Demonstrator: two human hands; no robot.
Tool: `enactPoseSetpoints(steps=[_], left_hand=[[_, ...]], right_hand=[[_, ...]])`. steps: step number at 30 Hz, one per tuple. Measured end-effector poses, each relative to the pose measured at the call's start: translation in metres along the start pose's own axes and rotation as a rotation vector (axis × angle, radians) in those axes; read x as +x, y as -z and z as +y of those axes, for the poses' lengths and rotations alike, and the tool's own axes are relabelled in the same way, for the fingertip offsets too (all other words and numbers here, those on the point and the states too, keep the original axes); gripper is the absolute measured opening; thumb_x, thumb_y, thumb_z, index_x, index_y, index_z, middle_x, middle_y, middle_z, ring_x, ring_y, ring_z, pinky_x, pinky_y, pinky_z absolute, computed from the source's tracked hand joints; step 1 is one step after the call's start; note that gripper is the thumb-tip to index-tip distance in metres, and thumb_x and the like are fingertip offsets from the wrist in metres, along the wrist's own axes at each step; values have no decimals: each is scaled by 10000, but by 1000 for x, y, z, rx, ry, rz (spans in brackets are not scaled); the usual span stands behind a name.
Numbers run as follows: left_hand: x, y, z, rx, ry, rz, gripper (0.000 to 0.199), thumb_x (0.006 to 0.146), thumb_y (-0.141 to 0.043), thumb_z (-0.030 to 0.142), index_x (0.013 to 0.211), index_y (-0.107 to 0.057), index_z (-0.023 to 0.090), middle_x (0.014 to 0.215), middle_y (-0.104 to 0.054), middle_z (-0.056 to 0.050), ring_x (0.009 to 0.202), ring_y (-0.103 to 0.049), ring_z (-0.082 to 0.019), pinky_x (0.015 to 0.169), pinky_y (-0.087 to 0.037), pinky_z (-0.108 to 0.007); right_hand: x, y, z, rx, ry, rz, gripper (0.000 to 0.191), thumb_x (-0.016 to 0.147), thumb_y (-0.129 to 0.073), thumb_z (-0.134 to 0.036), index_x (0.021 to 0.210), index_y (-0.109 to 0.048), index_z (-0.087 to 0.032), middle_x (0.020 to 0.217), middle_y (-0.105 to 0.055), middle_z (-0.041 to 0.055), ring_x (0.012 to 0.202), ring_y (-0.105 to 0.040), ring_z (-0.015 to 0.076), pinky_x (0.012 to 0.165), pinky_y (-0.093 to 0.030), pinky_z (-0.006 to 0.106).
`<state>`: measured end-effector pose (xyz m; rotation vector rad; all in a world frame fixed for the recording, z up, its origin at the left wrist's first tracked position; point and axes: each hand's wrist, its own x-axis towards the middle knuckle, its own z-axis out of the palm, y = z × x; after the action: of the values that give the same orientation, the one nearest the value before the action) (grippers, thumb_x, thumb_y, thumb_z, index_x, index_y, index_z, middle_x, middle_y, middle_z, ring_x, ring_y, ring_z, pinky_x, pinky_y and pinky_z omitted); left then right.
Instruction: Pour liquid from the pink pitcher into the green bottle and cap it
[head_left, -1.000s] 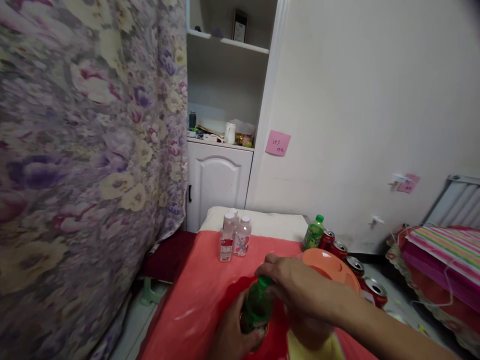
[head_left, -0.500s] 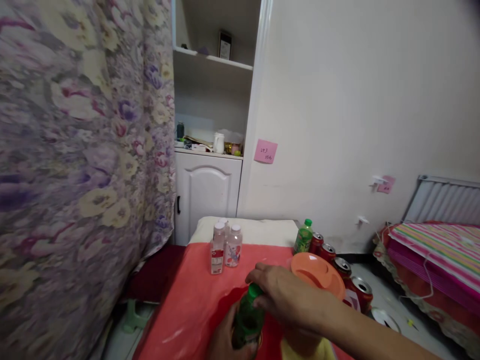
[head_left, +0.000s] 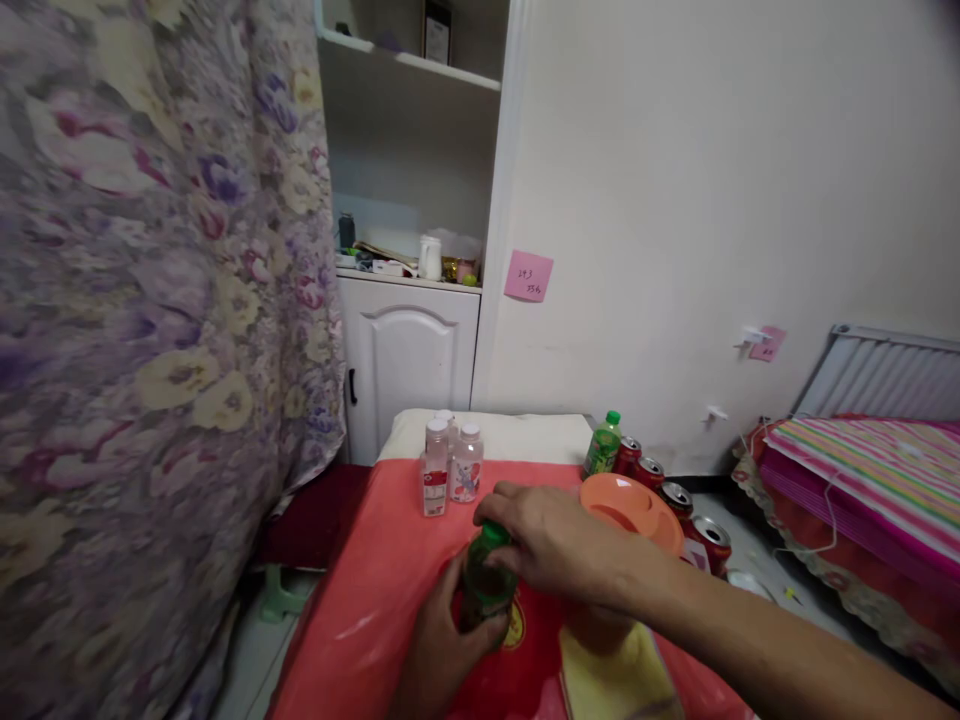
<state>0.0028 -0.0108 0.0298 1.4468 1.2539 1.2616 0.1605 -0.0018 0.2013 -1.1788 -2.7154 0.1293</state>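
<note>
A green plastic bottle [head_left: 487, 580] stands close in front of me over a red sheet with a gold emblem [head_left: 517, 625]. My left hand [head_left: 442, 635] is wrapped round the bottle's body. My right hand [head_left: 536, 530] reaches across from the right, its fingers closed on the green cap [head_left: 493, 535]. Under my right forearm lies a folded yellow cloth [head_left: 619, 670]. Beyond my hands, a clear bottle with a red label [head_left: 435, 475] and a clear bottle with a printed picture [head_left: 466, 470] stand upright, with another white-capped bottle behind them.
An orange divided plate [head_left: 611, 495] lies right of my right hand. Behind it stand another green bottle [head_left: 603, 447] and several red cans [head_left: 711, 540] along the table's right edge. A floral curtain [head_left: 172, 350] hangs at left; a white cabinet [head_left: 412, 350] stands behind the red-covered table [head_left: 360, 590].
The view has tilted down a little, so the surroundings sit higher. Both hands stay on the green bottle, and more of the gold emblem and yellow cloth shows.
</note>
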Motion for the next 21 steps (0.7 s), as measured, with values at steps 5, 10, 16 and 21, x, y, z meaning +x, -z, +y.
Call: enactPoseSetpoints(steps=[5,10,16,21], left_hand=[[-1,0,-1,-10,-2,-8,613,640,-724,213,1240,-613,153,1233,-754,-129,1191,-668,-345,1018,-530,-437],[-2,-5,-7,-47,9,-40,675,596,-703,179,1264,-610,186,1255,-743,-90,1199,-664,-316,1033,-527,-406],[-3,-10,-6,-134,14,-179,720,590,-697,228,1294,-572,143,1213,-744,-137,1192,-658,-359,989,-534,-440],[3,-15,-22,-135,37,-193,786,592,-685,206,1356,-523,118,1343,-683,-201,1240,-644,-367,1073,-485,-486]], right_hand=[[0,-1,-2,-6,-3,-19,162,871,-604,-233,1021,-646,-189,1075,-712,81,801,-652,189,567,-270,308],[-3,-6,5,26,-16,-23,181,868,-613,-237,1042,-643,-202,1097,-706,67,829,-659,192,606,-318,306],[-8,-17,17,29,-62,-30,209,845,-633,-247,1049,-655,-203,1069,-716,77,853,-667,209,641,-361,306],[-12,-17,24,9,-69,-15,205,832,-659,-276,1026,-656,-210,1038,-729,66,828,-675,209,629,-339,310]])
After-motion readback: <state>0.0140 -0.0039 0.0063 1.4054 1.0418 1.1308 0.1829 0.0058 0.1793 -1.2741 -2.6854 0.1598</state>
